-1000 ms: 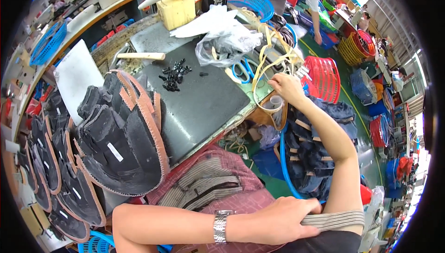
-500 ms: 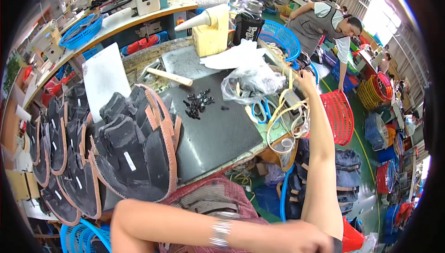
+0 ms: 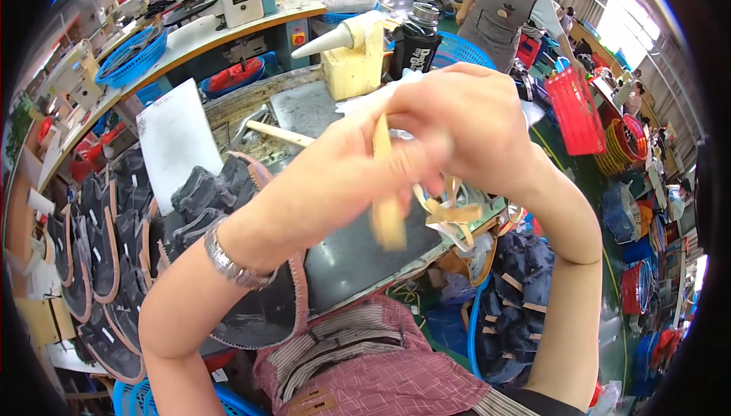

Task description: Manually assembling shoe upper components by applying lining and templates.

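Observation:
Both my hands are raised together over the work table, blurred by motion. My left hand [image 3: 346,161], with a metal band on its wrist, is closed on a tan strip [image 3: 390,222] that hangs below its fingers. My right hand [image 3: 476,115] is bent over the left fingertips with its fingers curled; what they hold is hidden. Just under the hands lie loose tan and white strips [image 3: 455,214] at the table's right edge. To the left rest several dark shoe uppers [image 3: 263,313] with stitched pinkish edges. A hammer [image 3: 280,134] lies behind my left hand.
A pale yellow block [image 3: 352,73] with a white cone and a black bottle [image 3: 415,43] stand at the back. A white sheet [image 3: 179,142] leans at left. Dark furry pieces [image 3: 514,302] fill a container below right. A co-worker [image 3: 506,16] stands beyond, near a red basket [image 3: 572,111].
My right hand has come back from the strips at the table's right edge. My left hand has swung up from the lower right to meet it. The co-worker has straightened and the red basket is higher.

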The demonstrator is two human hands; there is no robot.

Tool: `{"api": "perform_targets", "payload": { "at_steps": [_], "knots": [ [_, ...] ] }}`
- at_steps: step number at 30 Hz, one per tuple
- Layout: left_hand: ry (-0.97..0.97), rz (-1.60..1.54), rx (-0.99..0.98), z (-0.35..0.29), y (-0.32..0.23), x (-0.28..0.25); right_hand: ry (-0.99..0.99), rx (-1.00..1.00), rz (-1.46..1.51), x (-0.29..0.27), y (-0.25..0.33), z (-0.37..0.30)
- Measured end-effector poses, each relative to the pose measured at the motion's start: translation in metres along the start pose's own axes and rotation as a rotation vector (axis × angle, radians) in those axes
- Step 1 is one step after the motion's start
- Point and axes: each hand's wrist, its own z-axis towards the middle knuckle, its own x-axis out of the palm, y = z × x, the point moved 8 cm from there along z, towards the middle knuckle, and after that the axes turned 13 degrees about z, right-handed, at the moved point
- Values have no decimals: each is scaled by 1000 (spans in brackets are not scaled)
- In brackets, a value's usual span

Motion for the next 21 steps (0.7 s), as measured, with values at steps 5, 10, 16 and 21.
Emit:
{"api": "perform_targets", "payload": {
  "at_steps": [5, 10, 16, 21],
  "knots": [
    [-314, 160, -92, -69, 4, -43, -183, 803, 1068, 44, -43, -60],
    [-418, 240, -98, -145, 3, -66, 367, 750, 864, 144, 21, -97],
    [-364, 660, -29, -199, 9, -64, 318, 384, 153, 112, 62, -72],
    [-330, -63, -222, -133, 100, 13, 339, 96, -213, 123, 103, -39]
  ]
}}
